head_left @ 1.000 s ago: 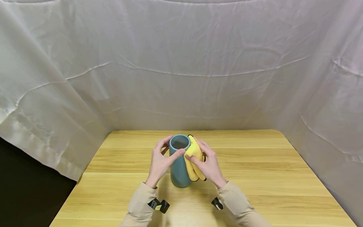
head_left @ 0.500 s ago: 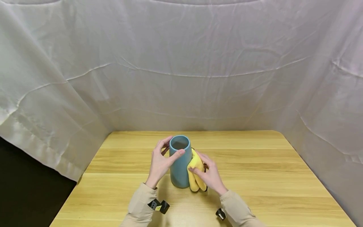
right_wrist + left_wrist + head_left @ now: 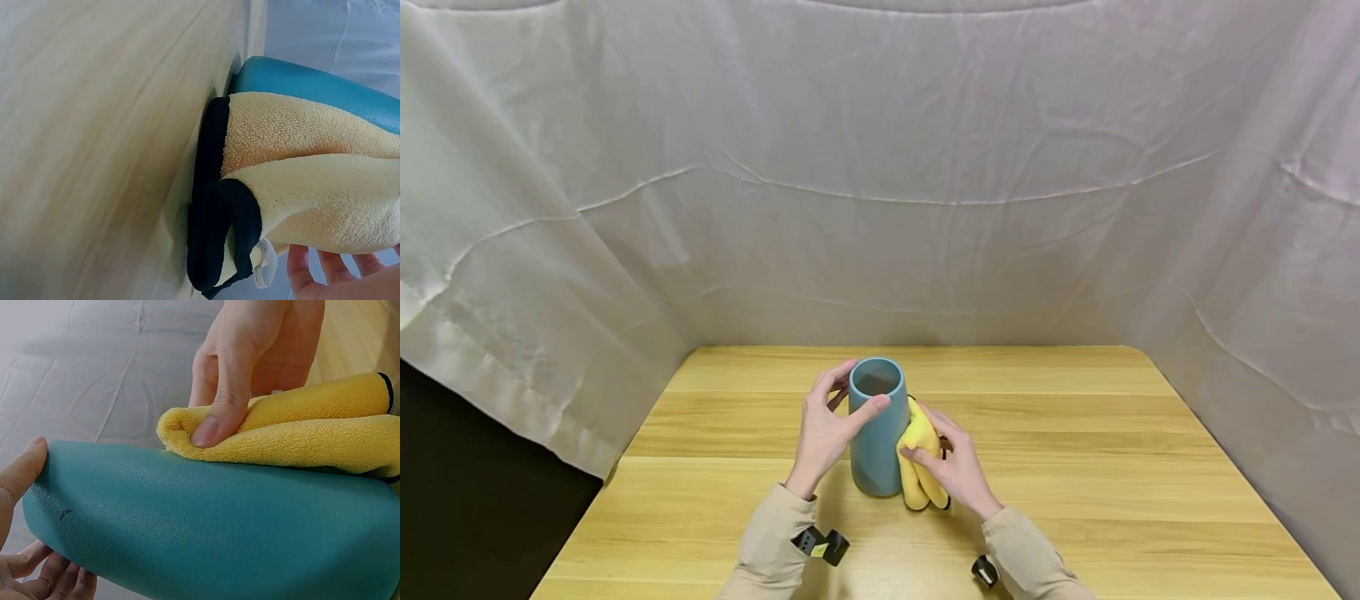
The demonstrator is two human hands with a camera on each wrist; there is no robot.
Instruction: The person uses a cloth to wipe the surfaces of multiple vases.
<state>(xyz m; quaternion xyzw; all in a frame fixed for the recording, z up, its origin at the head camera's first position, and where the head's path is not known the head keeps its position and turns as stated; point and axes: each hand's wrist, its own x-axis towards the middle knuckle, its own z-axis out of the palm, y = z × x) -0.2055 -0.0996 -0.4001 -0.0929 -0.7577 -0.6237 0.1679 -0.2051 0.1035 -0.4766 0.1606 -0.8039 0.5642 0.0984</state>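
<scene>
A tall blue-green vase [image 3: 877, 454] with a round open mouth stands upright on the wooden table. My left hand [image 3: 829, 425] grips it near the rim, thumb on the near side and fingers round the far left. In my right hand [image 3: 957, 467] is a bunched yellow cloth [image 3: 917, 450] with dark edging, pinched between thumb and fingers against the vase's right side. The left wrist view shows the cloth [image 3: 294, 428] lying along the vase wall [image 3: 206, 519]. In the right wrist view the folded cloth [image 3: 312, 187] hangs down close to the table, a small white tag [image 3: 265, 264] at its edge.
The light wooden table [image 3: 1112, 467] spreads out on both sides of the vase. Pale grey curtains [image 3: 925, 167] hang behind it and at both sides. A dark area [image 3: 467, 492] lies beyond the left edge. Small black devices [image 3: 822, 544] sit at both wrists.
My right hand has slid the cloth down the vase's right side from near the rim, mostly in the first half second. My left hand has kept its grip in place.
</scene>
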